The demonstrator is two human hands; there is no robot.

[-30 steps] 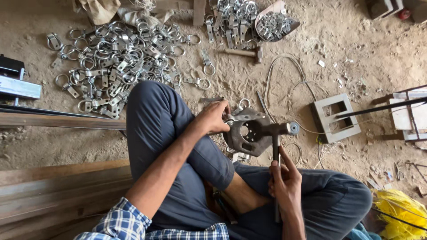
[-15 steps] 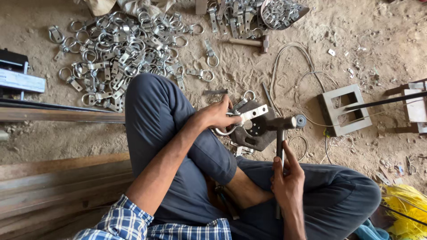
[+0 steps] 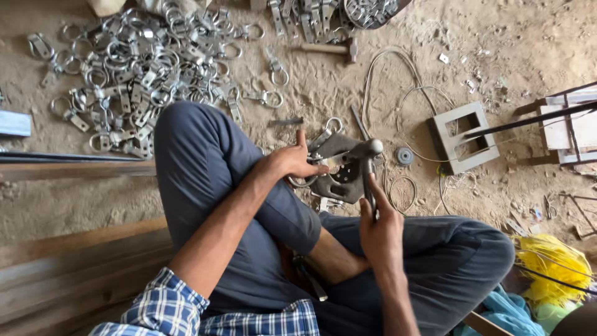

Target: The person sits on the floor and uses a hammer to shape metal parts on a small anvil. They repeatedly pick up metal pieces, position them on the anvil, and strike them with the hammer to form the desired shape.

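Now the Hammer Head Sits on the Metal Block

Down on the sandy floor (image 3: 311, 93), a person sits with legs folded. The left hand (image 3: 292, 163) rests on a dark metal block (image 3: 339, 177) with holes in it. Its fingers are spread and press a shiny ring clamp (image 3: 320, 140) onto the block, so this grip is partly apart, pushing down more than squeezing. The right hand (image 3: 379, 227) is wrapped tight around the handle of a hammer (image 3: 370, 162). The hammer stands up straight, and its round head touches the top of the block, just beside the left fingers.

One second ago the left hand lay higher and flatter on the block. Half a second ago it had a ring clamp pinched and lifted a bit. Now the clamp lies down on the block under the fingers. The hammer has stayed in the right hand the whole time, and the whole view has slid a little.

A big pile of ring clamps (image 3: 137, 74) lies on the floor beyond the left knee. A second hammer (image 3: 333, 48) with a wooden handle lies near the top. A grey block with two square holes (image 3: 463, 137) sits to the right, well apart from the hands. Thin wire (image 3: 385, 81) loops over the sand. A yellow bundle (image 3: 547, 267) sits by the right knee.
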